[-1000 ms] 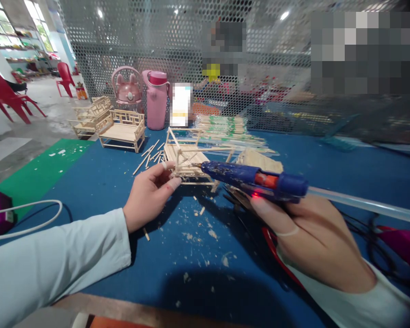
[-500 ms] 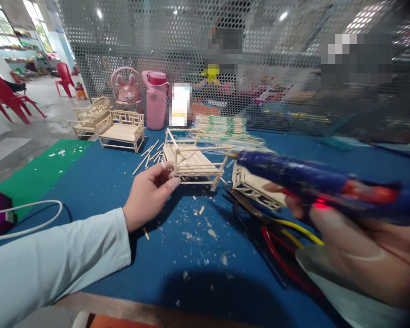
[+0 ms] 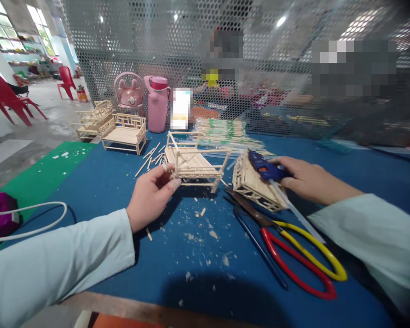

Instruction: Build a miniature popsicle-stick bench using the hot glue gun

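Note:
My left hand (image 3: 150,198) pinches the near left corner of a miniature bench (image 3: 193,161) built from thin wooden sticks, which is upright on the blue tabletop. To the right, my right hand (image 3: 307,180) is closed around the rear of a blue glue gun (image 3: 264,167). A translucent glue stick (image 3: 302,221) trails from the gun toward the lower right. Under the gun lies another small stick bench (image 3: 253,184), tipped over; whether the two touch, I cannot tell. Red-and-yellow-handled scissors (image 3: 263,220) lie just in front of it.
A blue-handled tool (image 3: 261,250) lies beside the scissors. Loose sticks (image 3: 149,159), bagged sticks (image 3: 222,130), a finished-looking bench (image 3: 125,132), a pink bottle (image 3: 157,107) and a phone (image 3: 181,109) stand or lie toward the mesh screen (image 3: 140,45). A white cable (image 3: 37,207) curves at left.
My right hand has carried the glue gun away from the held bench, back and down over the tipped bench, uncovering the scissors' handles. My left hand keeps its hold on the bench.

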### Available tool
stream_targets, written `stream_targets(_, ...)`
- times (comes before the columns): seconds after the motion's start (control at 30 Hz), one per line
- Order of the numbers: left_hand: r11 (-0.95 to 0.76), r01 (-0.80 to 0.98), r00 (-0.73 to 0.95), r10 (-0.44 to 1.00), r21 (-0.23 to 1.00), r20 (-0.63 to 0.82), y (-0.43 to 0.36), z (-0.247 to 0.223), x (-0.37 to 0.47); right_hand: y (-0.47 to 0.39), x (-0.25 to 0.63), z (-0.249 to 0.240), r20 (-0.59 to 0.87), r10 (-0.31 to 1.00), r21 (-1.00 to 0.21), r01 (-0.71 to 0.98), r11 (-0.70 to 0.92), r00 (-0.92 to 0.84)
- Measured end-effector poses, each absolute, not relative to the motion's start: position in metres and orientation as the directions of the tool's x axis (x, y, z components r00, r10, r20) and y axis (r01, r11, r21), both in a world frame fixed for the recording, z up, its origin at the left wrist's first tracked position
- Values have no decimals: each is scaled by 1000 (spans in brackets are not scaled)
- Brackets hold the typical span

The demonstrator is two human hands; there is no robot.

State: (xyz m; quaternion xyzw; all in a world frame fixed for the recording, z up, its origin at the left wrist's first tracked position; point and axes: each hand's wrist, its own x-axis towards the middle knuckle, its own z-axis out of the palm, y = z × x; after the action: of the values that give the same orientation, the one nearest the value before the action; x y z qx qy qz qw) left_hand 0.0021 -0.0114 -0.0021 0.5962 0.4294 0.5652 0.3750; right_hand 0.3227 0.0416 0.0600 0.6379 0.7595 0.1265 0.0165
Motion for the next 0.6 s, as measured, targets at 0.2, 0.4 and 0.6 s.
stream_targets(0.2, -379, 64, 8, 925, 923, 379, -10, 0, 2, -19, 267, 85, 263, 932, 126, 967, 223, -249)
stream_targets(0.4, -349, 118, 21, 937, 930, 350, -13, -2, 1, -69, 219, 81, -36, 791, -241, 774, 586, -611)
stream_targets(0.6, -319, 174, 68, 948, 932, 312, -16, -5, -2, 3, 233, 109, 215, 958, -233, 942, 240, -191)
